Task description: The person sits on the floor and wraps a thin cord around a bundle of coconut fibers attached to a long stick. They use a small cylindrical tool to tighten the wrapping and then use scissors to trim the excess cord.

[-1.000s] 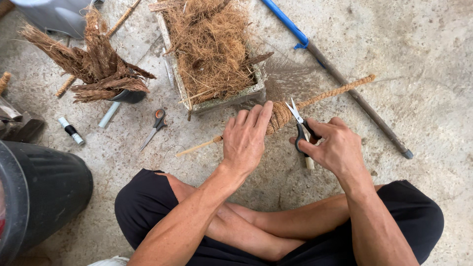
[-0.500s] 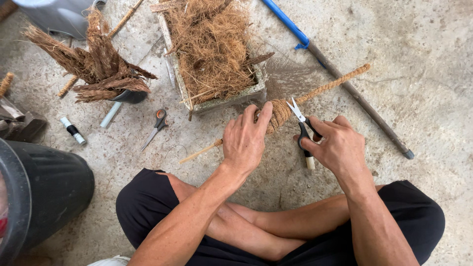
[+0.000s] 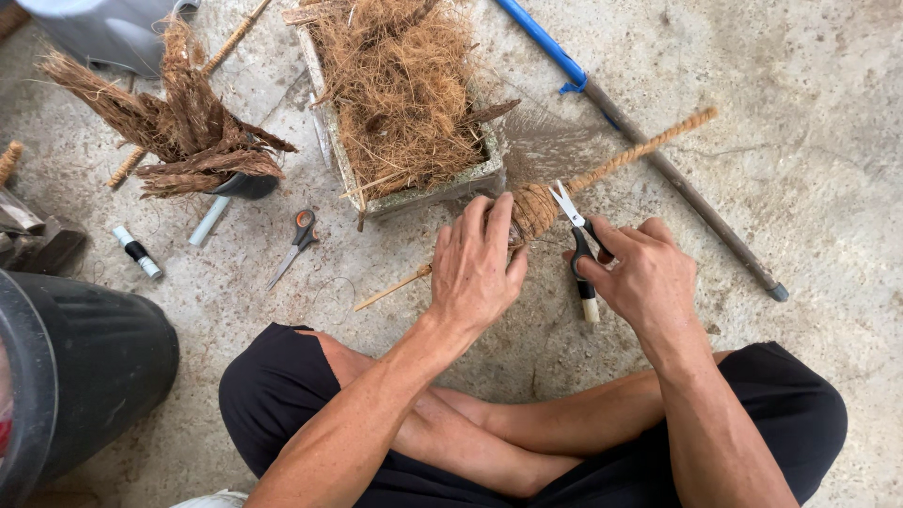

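On the concrete floor, the left hand grips the fibre-wrapped stick while the right hand pinches black-handled scissors, blades touching the wrapping.

An informal craft workspace on a bare concrete floor — the person sits cross-legged on it. A tray of coconut fibre lies in front; left of the tray stand a bunch of brown husk strips and spare scissors, right of it a blue-handled pole — and a black bin nearer left.
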